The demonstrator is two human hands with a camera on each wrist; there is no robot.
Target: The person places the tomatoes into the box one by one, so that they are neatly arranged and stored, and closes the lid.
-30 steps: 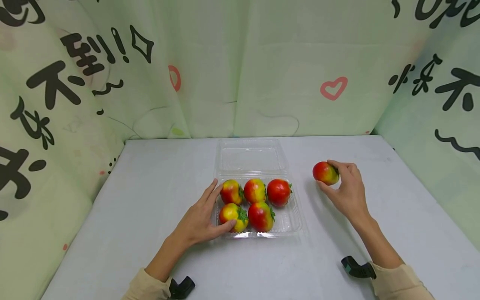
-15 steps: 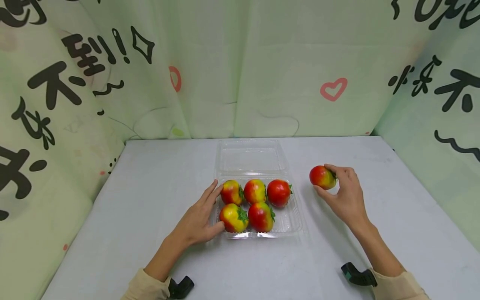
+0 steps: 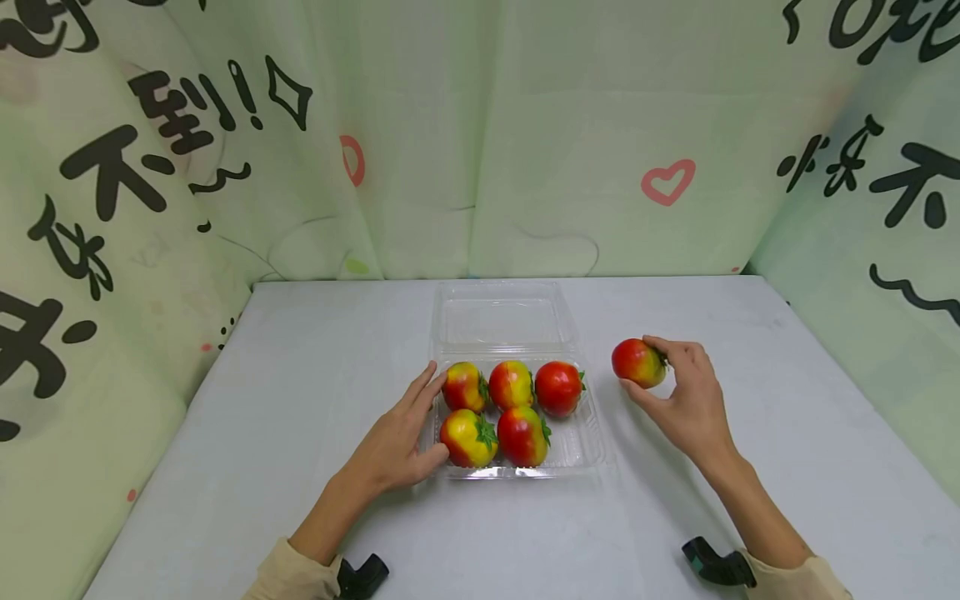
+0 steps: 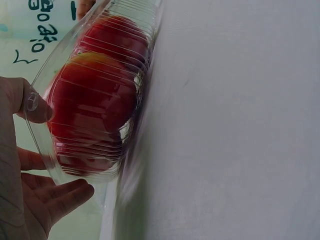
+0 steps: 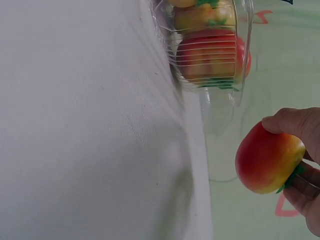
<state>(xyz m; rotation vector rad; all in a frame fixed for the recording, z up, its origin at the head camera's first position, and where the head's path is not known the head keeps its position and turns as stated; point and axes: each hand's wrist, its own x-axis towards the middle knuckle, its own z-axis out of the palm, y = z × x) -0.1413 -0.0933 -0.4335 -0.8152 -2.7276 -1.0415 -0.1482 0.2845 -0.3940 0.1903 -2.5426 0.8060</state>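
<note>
In the head view my right hand (image 3: 686,400) pinches a red-and-yellow tomato (image 3: 636,362) between thumb and fingers, to the right of a clear plastic clamshell box (image 3: 577,446). The right wrist view shows the held tomato (image 5: 267,159), with its green leafy top toward the palm. Several similar tomatoes (image 3: 523,436) sit in the box in two rows. Its front right part holds none. My left hand (image 3: 401,437) rests at the box's left side, fingers fairly straight and spread. From the left wrist view, the thumb (image 4: 37,107) lies over the box rim and the fingertips are beside the far end.
The clamshell's lid (image 3: 495,317) lies folded back behind the box. Everything stands on a white table (image 3: 300,358). Light green curtains (image 3: 555,167) with black lettering and red hearts surround the table's back and sides.
My right hand has moved left and slightly toward me with the tomato, nearer the box. My left thumb has drawn back from over the front left tomato to the box's edge.
</note>
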